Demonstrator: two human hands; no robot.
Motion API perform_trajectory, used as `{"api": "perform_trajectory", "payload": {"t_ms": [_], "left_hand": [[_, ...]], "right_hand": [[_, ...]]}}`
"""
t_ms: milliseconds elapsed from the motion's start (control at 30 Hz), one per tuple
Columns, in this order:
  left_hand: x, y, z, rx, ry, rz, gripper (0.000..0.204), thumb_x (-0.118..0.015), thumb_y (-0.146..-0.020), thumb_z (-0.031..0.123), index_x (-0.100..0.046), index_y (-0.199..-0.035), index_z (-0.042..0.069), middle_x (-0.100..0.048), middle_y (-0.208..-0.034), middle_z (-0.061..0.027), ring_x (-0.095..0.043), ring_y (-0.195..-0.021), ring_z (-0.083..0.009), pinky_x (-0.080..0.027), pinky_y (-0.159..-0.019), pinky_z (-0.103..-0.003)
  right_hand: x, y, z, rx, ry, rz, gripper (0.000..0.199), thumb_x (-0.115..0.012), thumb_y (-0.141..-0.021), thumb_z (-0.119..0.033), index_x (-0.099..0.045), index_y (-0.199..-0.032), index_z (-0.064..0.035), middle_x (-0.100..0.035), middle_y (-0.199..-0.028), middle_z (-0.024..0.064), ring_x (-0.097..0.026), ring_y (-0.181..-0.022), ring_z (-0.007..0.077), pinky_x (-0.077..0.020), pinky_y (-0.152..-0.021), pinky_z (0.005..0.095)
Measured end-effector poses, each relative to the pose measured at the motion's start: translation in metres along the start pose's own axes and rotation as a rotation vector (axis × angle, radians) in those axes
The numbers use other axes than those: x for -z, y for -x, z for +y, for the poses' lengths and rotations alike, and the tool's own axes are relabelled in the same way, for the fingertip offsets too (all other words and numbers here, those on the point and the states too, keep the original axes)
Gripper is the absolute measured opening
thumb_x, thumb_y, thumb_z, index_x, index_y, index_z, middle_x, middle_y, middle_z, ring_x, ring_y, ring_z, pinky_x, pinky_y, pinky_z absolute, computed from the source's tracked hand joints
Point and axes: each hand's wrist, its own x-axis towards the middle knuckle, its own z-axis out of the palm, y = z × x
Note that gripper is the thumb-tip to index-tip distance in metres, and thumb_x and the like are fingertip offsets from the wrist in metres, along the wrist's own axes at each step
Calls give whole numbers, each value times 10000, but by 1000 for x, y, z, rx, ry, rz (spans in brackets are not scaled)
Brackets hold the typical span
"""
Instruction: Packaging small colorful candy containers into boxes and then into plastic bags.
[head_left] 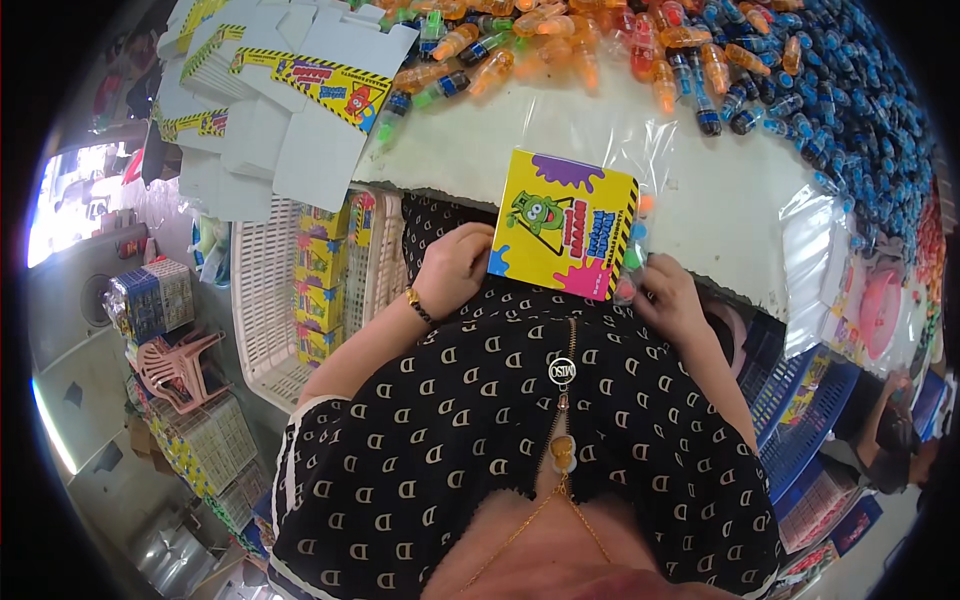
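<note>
- Our left hand (453,268) is curled into a loose fist against the left edge of the yellow box (562,225), knuckles up, fingers closed on that edge; a gold bracelet (419,306) sits on the wrist.
- Our right hand (672,293) is at the box's lower right corner, fingers bent and pinching a small clear bottle (630,262) with green and pink contents against the box side.
- The yellow box is held upright between both hands, just in front of the table edge (600,150) and above our lap. Its face shows a green cartoon figure, purple, pink and blue splashes, and a black-and-yellow striped border.
- Both forearms come up from the lower edge, elbows out, over a black patterned garment.
- On the white table beyond lie many small bottles: orange bottles (560,45) at top centre, blue bottles (850,110) heaped at the right.
- Clear plastic film (640,135) lies crumpled on the table behind the box.
- Flat unfolded cartons (290,90), white with yellow printed panels, are stacked at the upper left.
- A white plastic crate (265,300) at our left holds finished yellow boxes (322,290) standing in a column.
- Blue crates (800,410) stand at the lower right.
</note>
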Motion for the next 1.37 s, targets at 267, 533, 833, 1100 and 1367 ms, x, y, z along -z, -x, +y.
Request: {"api": "perform_trajectory", "payload": {"t_ms": [267,533,833,1100,1367], "left_hand": [[16,17,-19,113,145,-479,290,-641,-812,48,-573,-1091,7,-623,-1097,-138,-630,-968,-271,-520,-833,-349],[-4,-47,-1,894,1130,-77,782,-726,-843,264,-248,-1404,1,-546,-1220,-151,-589,-1085,-230,-500,-913,-334],[-3,24,-20,639,1257,233,713,-679,-881,259,-286,-1400,-30,-538,-1261,-170,-588,-1111,-230,-491,-953,-345],[62,168,-21,486,1719,874,507,-581,-921,274,-449,-1335,14,-542,-1321,-169,-536,-1201,-279,-451,-993,-467],[87,257,-113,931,1668,1778,688,-687,-828,407,-411,-1369,85,-505,-1359,-141,-502,-1246,-311,-426,-1027,-514]], "right_hand": [[-1,14,-10,-11,-22,-115,163,-658,-741,-80,-534,-841,-47,-527,-843,135,-559,-810,345,-476,-689,428],[-19,-9,-8,-248,181,-79,185,-637,-783,-93,-545,-931,-32,-567,-862,175,-590,-809,394,-486,-694,459],[-21,-31,-19,-223,-221,-254,422,-619,-814,-46,-557,-1231,-15,-640,-896,152,-642,-779,268,-508,-719,339],[-17,-87,-15,-118,-475,-207,425,-585,-888,-37,-537,-1310,-40,-605,-914,23,-568,-839,99,-467,-784,234],[-77,-138,8,-34,-470,35,349,-547,-952,-77,-544,-1299,-42,-624,-1009,44,-575,-932,97,-455,-862,224]]}}
